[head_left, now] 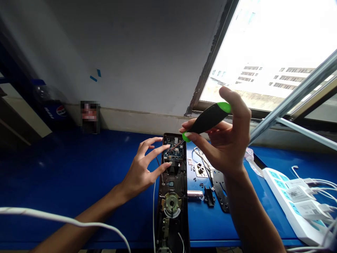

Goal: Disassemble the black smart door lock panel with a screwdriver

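Observation:
A long dark device housing (173, 188) lies open in front of me, with a circuit board (172, 149) at its far end and a round metal part (172, 203) nearer to me. In my right hand (228, 140) is a black and green screwdriver (209, 118), held tilted, its shaft running down to the left side of the board. The tip is too small to make out clearly. My left hand (146, 163) rests at the housing's left edge, fingers apart, fingertips over the board and the black block (172, 168) below it.
Right of the housing lie a metal plate (200, 170), a black perforated plate (221, 191), a black bracket (209, 196), a silvery cylinder (195, 195) and several small screws. A white power strip (286, 203) with chargers stands at right. A white cable (65, 220) crosses at lower left; a bottle (52, 105) stands behind.

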Action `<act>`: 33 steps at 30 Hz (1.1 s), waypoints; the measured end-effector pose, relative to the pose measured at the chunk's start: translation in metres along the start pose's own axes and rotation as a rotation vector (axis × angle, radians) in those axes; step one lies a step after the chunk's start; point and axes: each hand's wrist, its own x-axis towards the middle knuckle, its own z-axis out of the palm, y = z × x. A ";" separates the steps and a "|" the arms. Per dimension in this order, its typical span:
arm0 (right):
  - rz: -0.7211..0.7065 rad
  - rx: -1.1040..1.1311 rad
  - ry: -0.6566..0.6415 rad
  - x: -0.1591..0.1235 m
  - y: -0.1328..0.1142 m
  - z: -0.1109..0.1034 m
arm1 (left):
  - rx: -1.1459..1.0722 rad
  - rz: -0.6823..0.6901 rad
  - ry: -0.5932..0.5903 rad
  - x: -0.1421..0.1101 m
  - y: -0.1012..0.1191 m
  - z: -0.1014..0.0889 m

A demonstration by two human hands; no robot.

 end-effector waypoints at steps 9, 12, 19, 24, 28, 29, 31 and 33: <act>-0.079 -0.105 0.006 0.001 -0.003 0.005 | 0.038 -0.083 -0.006 -0.003 0.003 0.002; -0.093 -0.136 0.091 0.001 -0.007 0.004 | 0.106 -0.017 -0.026 -0.003 0.003 0.002; -0.061 -0.142 0.162 0.004 -0.009 0.004 | -0.020 -0.067 -0.088 -0.002 0.004 0.001; -0.060 -0.111 0.059 0.003 -0.001 0.010 | -0.026 -0.017 -0.014 -0.004 0.003 0.004; -0.037 -0.111 0.035 0.000 0.004 0.016 | -0.037 -0.061 0.049 -0.005 0.003 0.004; -0.041 -0.104 0.027 -0.001 0.004 0.017 | -0.048 -0.079 0.053 -0.004 0.003 0.004; -0.048 -0.091 0.004 -0.002 0.005 0.018 | -0.076 -0.115 0.052 -0.003 0.003 0.004; -0.051 -0.081 -0.009 -0.003 0.005 0.019 | -0.112 -0.150 0.039 -0.002 0.003 0.004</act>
